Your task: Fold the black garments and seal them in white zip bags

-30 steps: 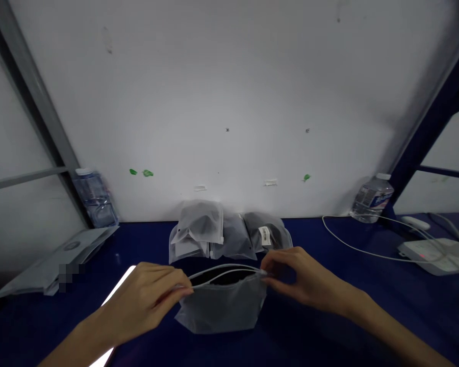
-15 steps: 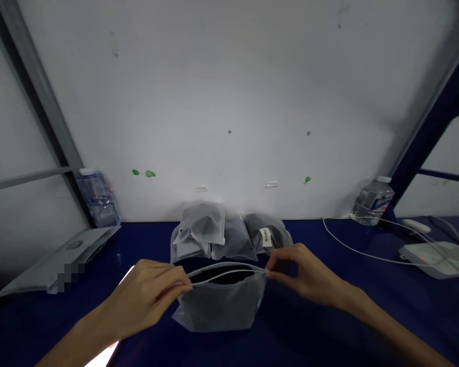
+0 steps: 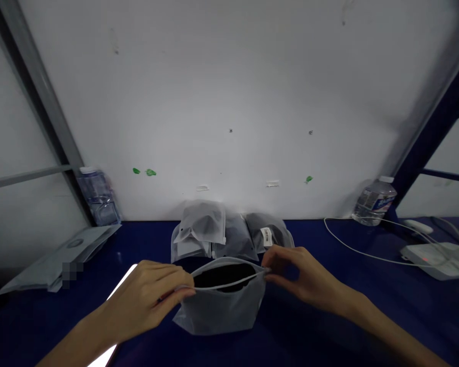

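A frosted zip bag (image 3: pixel 222 311) stands on the blue table in front of me, its mouth gaping and something black inside. My left hand (image 3: pixel 156 293) pinches the left end of the bag's rim between thumb and fingers. At the right end, my right hand (image 3: pixel 304 275) grips the corner of the same rim, where the slider seems to be; the fingers cover it. Just behind lie more frosted bags with dark contents: one on top at the left (image 3: pixel 201 221), one in the middle (image 3: pixel 237 239), and one with a barcode label (image 3: pixel 270 232) at the right.
Plastic bottles stand at the back left (image 3: pixel 99 199) and back right (image 3: pixel 374 201). Grey flat packets (image 3: pixel 69 255) lie at left, near a lit screen (image 3: pixel 118 295) partly under my left forearm. A white power strip (image 3: pixel 432 260) with cables sits at right. A white wall (image 3: pixel 229 92) closes the back.
The bag's mouth has opened wider, and its front rim has dropped a little, showing more of the black inside. Both hands keep their holds, nearly in place.
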Motion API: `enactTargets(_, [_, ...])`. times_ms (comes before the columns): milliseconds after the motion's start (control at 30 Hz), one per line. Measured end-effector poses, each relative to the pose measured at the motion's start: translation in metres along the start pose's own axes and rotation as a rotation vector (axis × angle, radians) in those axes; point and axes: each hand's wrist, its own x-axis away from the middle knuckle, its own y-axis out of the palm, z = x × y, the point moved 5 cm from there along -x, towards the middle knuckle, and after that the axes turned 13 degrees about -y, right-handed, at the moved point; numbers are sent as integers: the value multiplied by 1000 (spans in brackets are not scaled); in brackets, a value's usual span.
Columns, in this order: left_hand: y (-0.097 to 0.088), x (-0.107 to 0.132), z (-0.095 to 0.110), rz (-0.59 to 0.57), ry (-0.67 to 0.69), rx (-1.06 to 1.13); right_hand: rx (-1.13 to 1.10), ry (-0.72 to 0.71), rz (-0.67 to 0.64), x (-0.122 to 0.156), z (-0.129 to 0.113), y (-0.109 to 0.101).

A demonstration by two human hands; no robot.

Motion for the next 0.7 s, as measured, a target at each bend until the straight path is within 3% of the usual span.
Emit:
enactTargets(367, [2, 0, -2, -38, -44, 15, -259, 135, 51, 0, 16, 5])
enactTargets(533, [2, 1, -4, -36, -6, -1, -224, 145, 93, 0, 17, 1])
enactTargets(700, [3, 4, -4, -37, 30, -68, -91, 42, 63, -1, 9, -4])
